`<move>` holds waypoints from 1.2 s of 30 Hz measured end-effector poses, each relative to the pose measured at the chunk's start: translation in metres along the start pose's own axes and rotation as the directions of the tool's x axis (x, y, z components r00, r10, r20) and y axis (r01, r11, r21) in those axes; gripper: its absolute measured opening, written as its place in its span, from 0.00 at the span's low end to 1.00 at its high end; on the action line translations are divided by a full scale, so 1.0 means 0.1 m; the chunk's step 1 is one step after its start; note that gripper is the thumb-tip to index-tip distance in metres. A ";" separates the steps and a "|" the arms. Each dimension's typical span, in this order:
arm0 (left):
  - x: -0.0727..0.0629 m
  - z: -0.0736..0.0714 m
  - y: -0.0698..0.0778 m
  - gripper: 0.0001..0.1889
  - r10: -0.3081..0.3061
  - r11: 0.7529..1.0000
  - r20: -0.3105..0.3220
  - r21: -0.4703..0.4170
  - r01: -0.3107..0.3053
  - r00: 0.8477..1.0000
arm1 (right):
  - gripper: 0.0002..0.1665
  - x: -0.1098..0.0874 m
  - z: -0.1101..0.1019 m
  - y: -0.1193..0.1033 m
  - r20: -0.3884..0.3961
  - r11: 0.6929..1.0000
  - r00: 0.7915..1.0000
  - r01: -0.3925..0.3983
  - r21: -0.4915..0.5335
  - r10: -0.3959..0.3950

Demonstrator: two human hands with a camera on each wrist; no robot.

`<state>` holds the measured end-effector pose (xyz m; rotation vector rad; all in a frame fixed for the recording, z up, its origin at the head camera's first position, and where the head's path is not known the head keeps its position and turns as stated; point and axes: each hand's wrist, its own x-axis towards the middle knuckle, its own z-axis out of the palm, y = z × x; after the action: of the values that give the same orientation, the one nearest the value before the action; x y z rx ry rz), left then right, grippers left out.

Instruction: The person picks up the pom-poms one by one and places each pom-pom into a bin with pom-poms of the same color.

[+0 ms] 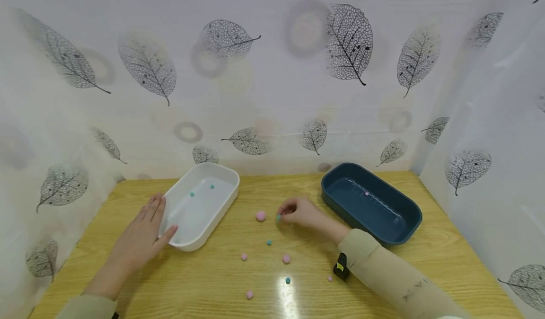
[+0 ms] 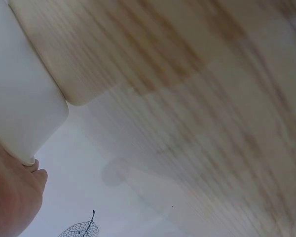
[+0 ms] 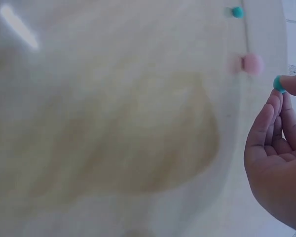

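My right hand pinches a small teal ball between thumb and fingertips, low over the middle of the table. Just left of it lies a larger pink ball. My left hand, fingers straight, rests along the near left side of a white tray, its thumb at the rim. Inside that tray are two teal balls, one nearer and one farther back. A dark blue tray, standing to the right, holds one small pink ball.
Several more balls are scattered on the wooden table, among them a teal ball, another teal ball and a pink ball. A leaf-printed white curtain closes off the back and both sides.
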<state>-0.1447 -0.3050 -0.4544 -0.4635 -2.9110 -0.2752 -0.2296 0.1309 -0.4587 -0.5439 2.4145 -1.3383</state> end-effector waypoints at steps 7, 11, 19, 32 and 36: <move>0.01 0.00 -0.01 0.46 -0.010 1.000 0.014 -0.010 0.010 1.000 | 0.10 0.20 -0.01 -0.22 -0.050 1.000 0.999 -0.012 0.023 0.013; 0.01 0.00 -0.01 0.46 -0.012 1.000 0.017 -0.008 0.012 1.000 | 0.11 0.32 0.00 -0.34 -0.061 0.999 0.998 -0.017 0.029 0.019; 0.01 -0.01 -0.01 0.47 -0.017 1.000 0.024 -0.008 0.017 1.000 | 0.13 0.52 0.07 -0.55 -0.058 0.996 0.998 -0.029 0.085 0.034; 0.01 -0.03 0.00 0.47 -0.019 1.000 0.039 -0.015 0.019 0.999 | 0.12 0.83 0.24 -0.94 -0.063 0.981 0.998 0.033 0.193 -0.021; 0.01 -0.04 0.02 0.47 -0.027 0.999 0.043 -0.018 0.028 0.999 | 0.12 0.94 0.30 -1.05 -0.058 0.980 0.998 0.042 0.195 -0.031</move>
<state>-0.1445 -0.3038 -0.4500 -0.4375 -2.9611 -0.3003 -0.2801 0.0138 -0.3932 -0.5073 2.2899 -1.6043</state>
